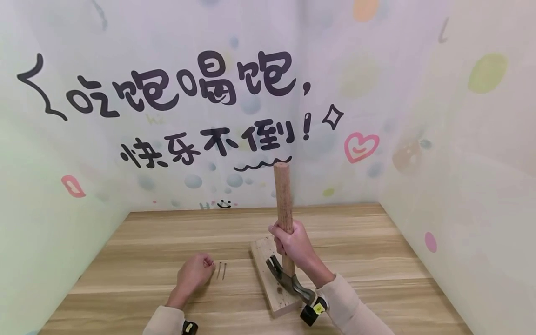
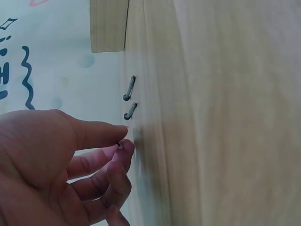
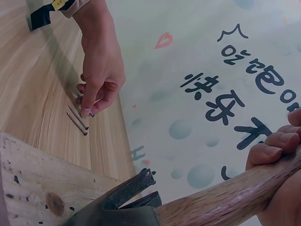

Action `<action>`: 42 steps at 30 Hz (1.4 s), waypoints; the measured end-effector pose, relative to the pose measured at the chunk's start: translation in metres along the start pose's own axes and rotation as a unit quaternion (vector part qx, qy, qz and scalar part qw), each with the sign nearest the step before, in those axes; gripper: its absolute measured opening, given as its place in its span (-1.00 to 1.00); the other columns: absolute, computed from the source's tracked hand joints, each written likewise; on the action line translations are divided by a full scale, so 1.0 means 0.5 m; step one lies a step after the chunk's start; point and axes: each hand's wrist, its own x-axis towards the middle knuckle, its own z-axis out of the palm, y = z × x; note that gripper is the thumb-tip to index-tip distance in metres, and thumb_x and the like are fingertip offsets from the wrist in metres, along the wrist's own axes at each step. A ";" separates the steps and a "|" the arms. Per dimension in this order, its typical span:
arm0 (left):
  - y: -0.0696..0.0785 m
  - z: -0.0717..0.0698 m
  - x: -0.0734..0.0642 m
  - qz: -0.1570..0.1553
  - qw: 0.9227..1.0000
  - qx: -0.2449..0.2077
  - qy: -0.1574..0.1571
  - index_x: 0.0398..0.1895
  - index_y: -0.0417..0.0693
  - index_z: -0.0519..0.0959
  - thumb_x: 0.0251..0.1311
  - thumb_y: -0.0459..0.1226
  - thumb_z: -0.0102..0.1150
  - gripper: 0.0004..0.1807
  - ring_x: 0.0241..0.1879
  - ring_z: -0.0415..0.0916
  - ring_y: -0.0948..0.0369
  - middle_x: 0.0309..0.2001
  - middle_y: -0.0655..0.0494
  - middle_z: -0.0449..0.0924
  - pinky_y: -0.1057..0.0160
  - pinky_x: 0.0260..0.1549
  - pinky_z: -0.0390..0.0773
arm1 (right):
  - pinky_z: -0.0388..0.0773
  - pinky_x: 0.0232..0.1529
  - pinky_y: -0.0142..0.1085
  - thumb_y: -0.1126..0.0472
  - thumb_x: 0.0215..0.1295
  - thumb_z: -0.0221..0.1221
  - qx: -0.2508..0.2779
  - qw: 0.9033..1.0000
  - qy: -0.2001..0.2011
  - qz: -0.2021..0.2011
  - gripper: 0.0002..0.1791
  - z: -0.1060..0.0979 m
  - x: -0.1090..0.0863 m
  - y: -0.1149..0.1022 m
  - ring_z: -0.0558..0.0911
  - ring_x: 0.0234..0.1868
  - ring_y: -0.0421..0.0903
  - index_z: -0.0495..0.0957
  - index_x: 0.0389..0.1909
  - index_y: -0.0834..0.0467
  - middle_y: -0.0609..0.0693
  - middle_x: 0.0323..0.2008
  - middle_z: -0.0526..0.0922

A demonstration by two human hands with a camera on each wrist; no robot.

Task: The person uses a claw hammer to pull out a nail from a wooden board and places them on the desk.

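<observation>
My left hand (image 1: 196, 273) is low over the tabletop, left of the wooden board. Between its thumb and index fingertip it pinches a nail (image 2: 119, 145), of which only the head end shows in the left wrist view. Two more nails (image 2: 131, 87) lie side by side on the table, just right of those fingertips in the head view. My right hand (image 1: 298, 244) grips the wooden handle of a claw hammer (image 1: 283, 193) partway along. The handle points up, and the dark metal head (image 1: 289, 281) is at the bottom, overlapping the board in the head view.
The thick wooden board (image 1: 260, 251) lies on the wood-grain table (image 1: 167, 232), with a knot and small dark marks on its top. Printed walls (image 1: 188, 37) with black lettering enclose the table at the back and both sides.
</observation>
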 end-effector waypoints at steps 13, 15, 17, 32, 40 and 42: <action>0.011 -0.004 -0.004 -0.010 1.000 0.007 0.005 -0.49 -0.08 0.62 0.12 -0.26 0.31 -0.89 -0.51 0.44 0.22 -0.52 0.16 0.57 0.18 -0.55 0.41 | 0.20 -0.71 -0.39 0.27 0.42 0.08 0.002 1.000 -0.006 -0.004 -0.63 0.000 -0.004 0.000 0.24 -0.79 -0.25 0.27 -0.50 0.46 -0.10 -0.79 0.27; 0.010 -0.002 -0.003 -0.015 1.000 0.006 0.005 -0.50 -0.06 0.61 0.11 -0.26 0.32 -0.88 -0.52 0.44 0.22 -0.53 0.17 0.57 0.18 -0.56 0.41 | 0.20 -0.71 -0.39 0.27 0.42 0.08 0.002 1.000 0.002 0.000 -0.65 0.000 -0.005 0.000 0.25 -0.78 -0.24 0.29 -0.50 0.41 -0.09 -0.78 0.28; 0.009 -0.001 -0.002 -0.018 1.000 0.007 0.004 -0.51 -0.06 0.61 0.10 -0.26 0.33 -0.88 -0.52 0.44 0.22 -0.53 0.17 0.57 0.18 -0.56 0.40 | 0.20 -0.71 -0.39 0.26 0.41 0.09 0.003 1.000 0.011 0.004 -0.68 -0.001 -0.006 -0.001 0.25 -0.77 -0.24 0.31 -0.51 0.34 -0.07 -0.77 0.28; 0.007 -0.001 -0.002 -0.032 0.999 -0.003 0.006 -0.52 -0.08 0.62 0.09 -0.26 0.37 -0.87 -0.51 0.46 0.20 -0.52 0.15 0.59 0.19 -0.55 0.41 | 0.19 -0.71 -0.40 0.26 0.41 0.11 0.010 1.000 0.012 -0.002 -0.70 0.001 -0.009 0.003 0.24 -0.78 -0.25 0.33 -0.54 0.24 -0.09 -0.77 0.28; 0.006 -0.001 -0.001 -0.035 0.999 -0.004 0.007 -0.54 -0.06 0.61 0.09 -0.26 0.38 -0.86 -0.53 0.44 0.21 -0.54 0.16 0.56 0.20 -0.56 0.39 | 0.17 -0.73 -0.43 0.30 0.41 0.08 0.008 1.000 -0.013 -0.018 -0.64 0.006 -0.010 0.003 0.24 -0.79 -0.29 0.26 -0.50 0.48 -0.17 -0.79 0.27; 0.005 0.000 -0.001 -0.033 0.999 -0.004 0.006 -0.53 -0.06 0.61 0.10 -0.26 0.38 -0.85 -0.53 0.43 0.21 -0.54 0.16 0.56 0.20 -0.57 0.38 | 0.17 -0.73 -0.43 0.29 0.40 0.08 0.009 1.000 -0.015 -0.018 -0.63 0.007 -0.010 0.003 0.24 -0.79 -0.29 0.26 -0.51 0.49 -0.17 -0.80 0.27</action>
